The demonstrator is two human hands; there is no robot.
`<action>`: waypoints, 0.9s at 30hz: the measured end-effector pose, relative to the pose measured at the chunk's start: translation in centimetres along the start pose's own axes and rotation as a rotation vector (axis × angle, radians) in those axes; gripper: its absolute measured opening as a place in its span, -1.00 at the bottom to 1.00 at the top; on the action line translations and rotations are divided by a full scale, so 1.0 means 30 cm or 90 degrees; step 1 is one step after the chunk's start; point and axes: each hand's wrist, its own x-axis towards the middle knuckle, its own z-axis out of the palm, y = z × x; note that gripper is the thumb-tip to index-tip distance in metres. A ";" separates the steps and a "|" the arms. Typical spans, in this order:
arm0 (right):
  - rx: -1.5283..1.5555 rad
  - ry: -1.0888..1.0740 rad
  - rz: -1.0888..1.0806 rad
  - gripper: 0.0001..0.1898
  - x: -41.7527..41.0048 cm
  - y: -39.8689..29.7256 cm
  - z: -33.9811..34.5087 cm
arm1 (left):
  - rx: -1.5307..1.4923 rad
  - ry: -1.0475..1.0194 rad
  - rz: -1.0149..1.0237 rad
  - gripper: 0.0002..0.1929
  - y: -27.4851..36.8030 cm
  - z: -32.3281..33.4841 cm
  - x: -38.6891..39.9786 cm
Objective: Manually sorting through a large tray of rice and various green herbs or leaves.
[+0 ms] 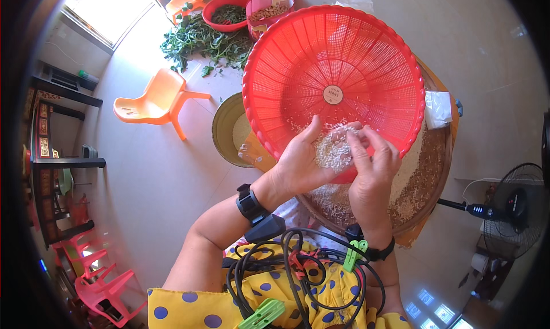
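Note:
My left hand [296,159] is turned palm up and cups a small heap of white rice grains [331,155]. Over that heap, my right hand [373,174] has its thumb and fingertips brought together; whether a grain is between them is too small to tell. Both hands are above the near part of a red plastic mesh basket [365,45], which has a round label at its centre and some grains near my fingers. Under the basket is a wide round brown tray [440,157] with pale grains spread over it, partly hidden by the basket and my hands.
A round bin [221,133] with pale grain stands left of the basket. Beyond it are an orange plastic chair [161,95], leafy green stems [202,41], a red basin [206,13] and a pink bucket [258,30]. An electric fan [513,208] is at right. Looped black cables [288,260] cross my lap.

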 end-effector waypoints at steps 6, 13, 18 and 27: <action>0.197 0.072 0.163 -0.57 -0.029 -0.016 0.006 | 0.031 0.055 0.021 -0.24 -0.006 0.024 -0.001; 0.106 -0.005 -0.001 -0.70 -0.025 -0.044 -0.021 | 0.062 0.055 0.016 -0.19 -0.005 0.022 0.002; 0.086 -0.015 -0.029 -0.68 -0.021 -0.066 -0.004 | 0.069 0.054 0.014 -0.19 -0.009 0.026 0.001; 0.044 -0.043 -0.009 -0.80 0.001 -0.073 0.018 | 0.052 0.046 0.002 -0.20 -0.014 0.031 -0.002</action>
